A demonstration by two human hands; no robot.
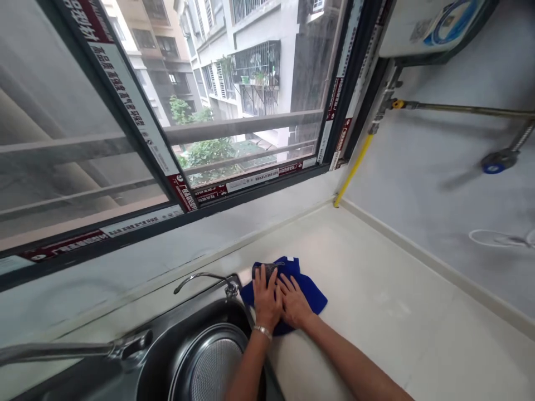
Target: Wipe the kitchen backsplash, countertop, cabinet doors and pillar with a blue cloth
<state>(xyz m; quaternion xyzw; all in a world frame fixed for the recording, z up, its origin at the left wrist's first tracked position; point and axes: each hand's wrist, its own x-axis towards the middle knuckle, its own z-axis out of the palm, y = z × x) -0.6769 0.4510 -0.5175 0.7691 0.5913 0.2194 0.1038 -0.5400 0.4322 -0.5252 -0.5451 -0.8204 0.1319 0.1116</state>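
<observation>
A blue cloth [309,289] lies spread on the white countertop [397,312], just right of the sink. Both hands rest on it side by side, palms down. My left hand [265,298] lies flat with fingers stretched toward the window; a thin bracelet circles its wrist. My right hand [293,302] presses next to it, fingers also extended on the cloth. A small dark patch shows at the cloth's far edge, by my left fingertips.
A steel sink [184,345] holds a round metal strainer [213,365]. A curved tap [204,278] and a second spout [75,351] stand behind it. A window [234,111] runs along the back. A yellow pipe [353,170], a wall valve [495,162] and a heater [430,25] line the right wall.
</observation>
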